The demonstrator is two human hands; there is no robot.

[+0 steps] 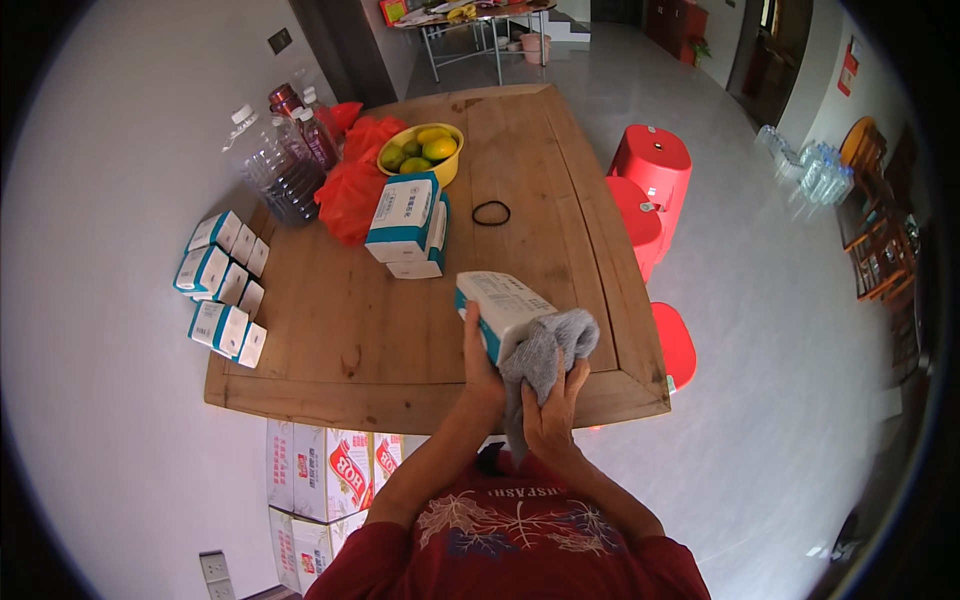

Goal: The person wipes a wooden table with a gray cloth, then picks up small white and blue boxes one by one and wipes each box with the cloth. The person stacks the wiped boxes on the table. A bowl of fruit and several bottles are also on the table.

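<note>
Over the near right part of the wooden table [470, 330], my left hand [480, 365] grips a white and teal tissue pack [505, 300] by its left side. The pack is tilted, its printed white face turned up. My right hand [553, 415] is closed on a grey cloth [550, 345], which is bunched against the pack's near right end and hangs down toward my shirt. Part of my right fingers is hidden by the cloth. Farther off, two similar tissue packs [405, 215] lie stacked, and a black ring-shaped band [491, 212] lies to their right.
Several tissue packs [225, 285] are piled at the table's left edge. Behind them stand a large bottle of dark liquid [275, 170], red plastic bags [352, 195] and a yellow fruit bowl [455, 165]. Red stools [655, 165] line the right side; printed cartons [325, 470] sit below the near edge.
</note>
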